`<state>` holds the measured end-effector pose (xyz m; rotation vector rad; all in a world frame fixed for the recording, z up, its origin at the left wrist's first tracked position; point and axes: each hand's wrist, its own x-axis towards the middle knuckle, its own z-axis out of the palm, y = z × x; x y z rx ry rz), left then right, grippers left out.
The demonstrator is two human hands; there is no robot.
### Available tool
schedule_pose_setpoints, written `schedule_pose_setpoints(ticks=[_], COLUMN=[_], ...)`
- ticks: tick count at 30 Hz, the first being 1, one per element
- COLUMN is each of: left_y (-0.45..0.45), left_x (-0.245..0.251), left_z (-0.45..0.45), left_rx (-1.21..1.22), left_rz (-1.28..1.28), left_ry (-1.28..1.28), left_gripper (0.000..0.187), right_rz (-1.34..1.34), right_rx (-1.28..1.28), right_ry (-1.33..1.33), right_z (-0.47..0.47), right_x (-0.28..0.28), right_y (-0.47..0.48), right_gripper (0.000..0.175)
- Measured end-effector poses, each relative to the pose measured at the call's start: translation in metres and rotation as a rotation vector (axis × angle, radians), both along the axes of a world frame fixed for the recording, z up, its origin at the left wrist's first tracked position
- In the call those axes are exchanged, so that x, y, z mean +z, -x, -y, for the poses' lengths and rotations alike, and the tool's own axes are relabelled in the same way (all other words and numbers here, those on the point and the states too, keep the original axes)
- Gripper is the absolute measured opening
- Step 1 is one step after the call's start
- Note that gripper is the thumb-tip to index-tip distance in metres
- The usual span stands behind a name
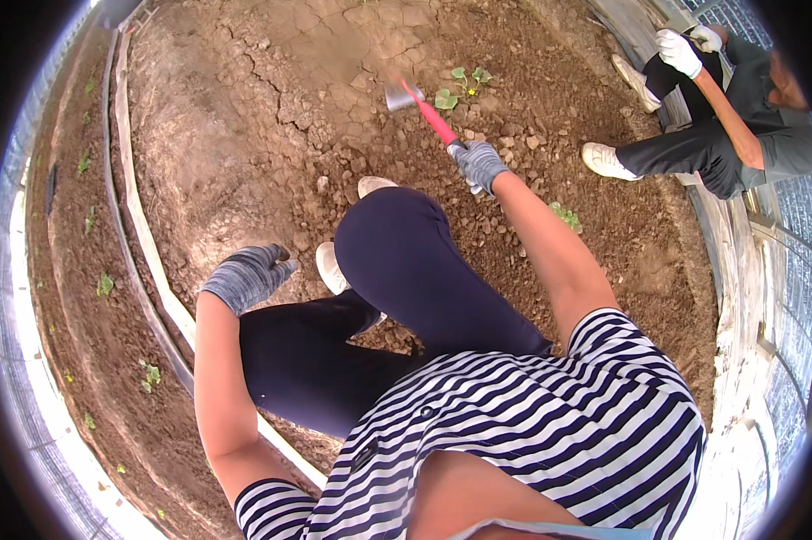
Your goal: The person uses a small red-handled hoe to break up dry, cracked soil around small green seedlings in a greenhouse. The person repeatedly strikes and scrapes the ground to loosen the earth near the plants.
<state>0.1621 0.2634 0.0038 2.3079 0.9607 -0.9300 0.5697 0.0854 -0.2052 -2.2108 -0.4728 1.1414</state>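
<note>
My right hand (pixel 479 164), in a grey knitted glove, grips the dark lower end of a red-handled hand hoe (pixel 437 121). The hoe's metal blade (pixel 404 98) is blurred over the soil, just left of a small plant with a yellow flower (pixel 465 86); I cannot tell whether it touches the ground. My left hand (pixel 249 275), gloved in the same grey knit, is beside my left knee above the soil. It holds nothing that I can see, and its fingers are loosely curled with gaps between them.
Cracked soil (pixel 298 74) lies ahead, crumbled into clods towards the right. A second seedling (pixel 566 217) grows by my right forearm. Along the left run a pale strip (pixel 139 209) and a dark hose (pixel 124 250). A person in white gloves (pixel 679 54) sits at the right.
</note>
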Motion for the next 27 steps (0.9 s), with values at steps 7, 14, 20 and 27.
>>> schedule_pose_setpoints(ticks=[7,14,20,27], left_y=[-0.006,0.002,0.015,0.011], left_x=[-0.001,-0.001,-0.016,-0.01], left_z=[-0.001,0.003,-0.001,-0.001], left_rx=[-0.066,0.005,-0.07,0.006], left_rz=[0.01,0.06,0.111,0.116], left_ry=[-0.035,-0.019,-0.036,-0.025], left_gripper=[0.048,0.047,0.037,0.039], right_rz=[-0.016,0.18,0.162,-0.163], right_rx=[0.042,0.028,-0.374,-0.678], right_ry=[0.278,0.062,0.042,0.007], right_z=[0.039,0.118,0.139,0.042], right_x=[-0.021,-0.005,-0.059,-0.116], right_y=[0.016,0.037,-0.01,-0.138], right_gripper=[0.042,0.045,0.048,0.04])
